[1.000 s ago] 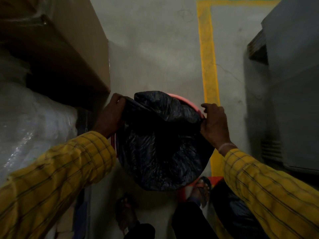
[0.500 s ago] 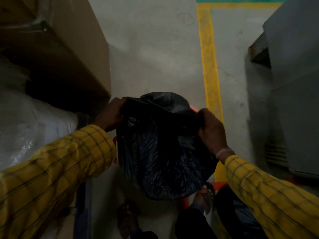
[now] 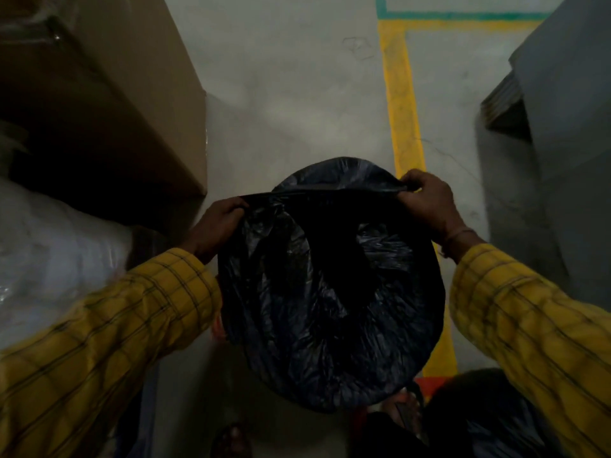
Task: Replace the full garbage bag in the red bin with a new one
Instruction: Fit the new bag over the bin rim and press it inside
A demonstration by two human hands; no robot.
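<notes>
A black garbage bag (image 3: 330, 309) covers the round mouth of the red bin, of which only a sliver of rim (image 3: 219, 327) shows at the lower left. My left hand (image 3: 216, 226) pinches the bag's edge on the left side. My right hand (image 3: 426, 201) pinches the edge on the far right, and the plastic is stretched taut in a straight line between the two hands. The far part of the bag lies over the bin's back rim. The bin's body is hidden under the bag.
A large cardboard box (image 3: 109, 104) and a clear-wrapped white bundle (image 3: 49, 259) stand close on the left. A grey cabinet (image 3: 562, 143) stands on the right. Another dark filled bag (image 3: 489, 421) lies at the lower right by my feet. A yellow floor line (image 3: 401, 100) runs ahead.
Both hands have moved apart and pulled the bag's edge wide and taut. The pink-red rim at the back, visible a second ago, is now covered by the black plastic.
</notes>
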